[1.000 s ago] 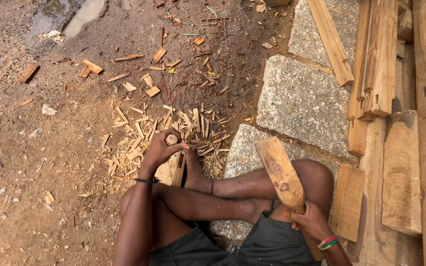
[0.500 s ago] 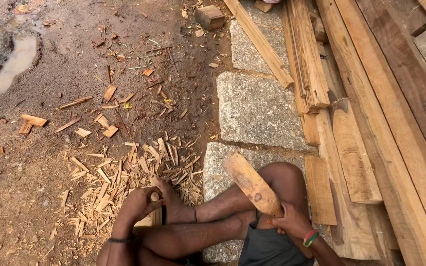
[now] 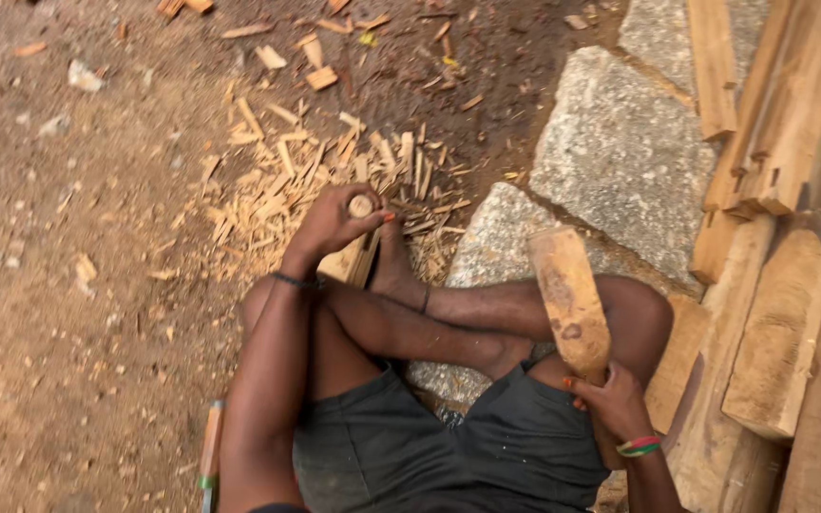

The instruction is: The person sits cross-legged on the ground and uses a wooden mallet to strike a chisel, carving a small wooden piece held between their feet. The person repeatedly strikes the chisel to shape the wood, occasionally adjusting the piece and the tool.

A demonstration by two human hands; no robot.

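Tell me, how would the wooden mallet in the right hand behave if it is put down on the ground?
The mallet looks thick, solid wood, so probably stiff and rather heavy. Its rounded body might roll on the sloping stone.

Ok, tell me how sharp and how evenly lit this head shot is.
Head view: soft, even daylight, no glare; faint shadow under the legs. Left hand on the wooden peg and right hand gripping the mallet are slightly motion-blurred; wood chips softer still.

Both hands [image 3: 334, 220] [image 3: 615, 404] apparently clenched, arms apart.
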